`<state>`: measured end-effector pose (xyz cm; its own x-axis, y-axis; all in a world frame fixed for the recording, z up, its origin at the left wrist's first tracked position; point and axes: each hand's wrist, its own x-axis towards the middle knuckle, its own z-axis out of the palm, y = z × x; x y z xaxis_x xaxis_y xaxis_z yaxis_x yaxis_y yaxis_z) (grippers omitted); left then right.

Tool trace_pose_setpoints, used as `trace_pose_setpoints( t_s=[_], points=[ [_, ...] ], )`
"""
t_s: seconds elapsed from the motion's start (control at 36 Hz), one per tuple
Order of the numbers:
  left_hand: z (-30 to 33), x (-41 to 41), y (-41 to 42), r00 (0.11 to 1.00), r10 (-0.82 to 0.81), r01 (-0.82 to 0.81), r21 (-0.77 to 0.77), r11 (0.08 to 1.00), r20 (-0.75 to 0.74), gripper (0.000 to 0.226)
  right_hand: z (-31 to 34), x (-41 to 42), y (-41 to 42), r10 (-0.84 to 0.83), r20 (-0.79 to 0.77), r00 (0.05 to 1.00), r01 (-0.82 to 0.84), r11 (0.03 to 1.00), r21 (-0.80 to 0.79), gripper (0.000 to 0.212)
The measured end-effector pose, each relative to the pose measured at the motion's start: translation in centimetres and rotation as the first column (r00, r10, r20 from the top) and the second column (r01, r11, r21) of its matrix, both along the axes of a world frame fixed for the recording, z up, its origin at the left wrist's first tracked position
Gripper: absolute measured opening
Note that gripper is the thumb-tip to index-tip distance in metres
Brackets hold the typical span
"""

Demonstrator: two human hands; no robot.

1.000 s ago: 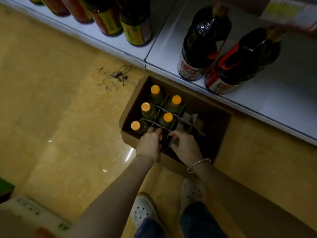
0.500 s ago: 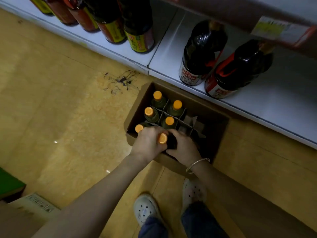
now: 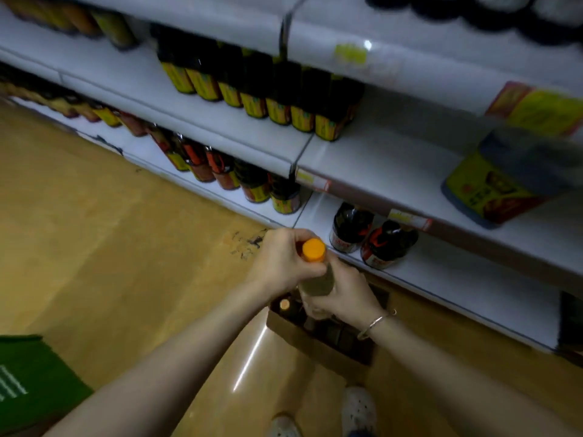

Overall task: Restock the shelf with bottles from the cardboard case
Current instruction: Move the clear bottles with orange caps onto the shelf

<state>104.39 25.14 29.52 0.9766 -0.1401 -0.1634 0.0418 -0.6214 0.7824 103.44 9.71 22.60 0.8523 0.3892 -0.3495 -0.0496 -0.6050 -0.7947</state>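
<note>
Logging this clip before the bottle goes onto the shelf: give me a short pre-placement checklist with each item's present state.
1. Bottle held by both hands, left hand near the orange cap, right hand on the body: ok.
2. Bottle lifted clear of the cardboard case: ok.
3. Cap in place: ok.
4. Bare space on the middle shelf to the right of the yellow-labelled bottles: ok.
5. Whether that spot is the right one for this product: cannot tell.

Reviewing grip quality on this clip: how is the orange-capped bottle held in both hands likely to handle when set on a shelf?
The orange-capped bottle looks full, so probably heavy for its size. The left hand at its neck and right hand around its body suggest that. It looks tall and narrow, so it may tip if set down carelessly.
</note>
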Motion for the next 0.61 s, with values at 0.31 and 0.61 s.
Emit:
trace_pose_setpoints(
  t_s=[0.31,0.61],
  points=[
    [19.6,0.8,3.7,0.998,-0.062,0.064,-0.156,0.986,0.018,0.076,22.4,2.4,2.2,-0.041,0.309,0.95,0.042,0.999,0.006,0.061],
    [31.4,-1.5,4.8,0.983,-0.106,0.15,-0.329,0.933,0.147,0.068,40.6,2.2,3.2,-0.109,0.478,0.872,0.054,0.99,0.128,0.051]
  ],
)
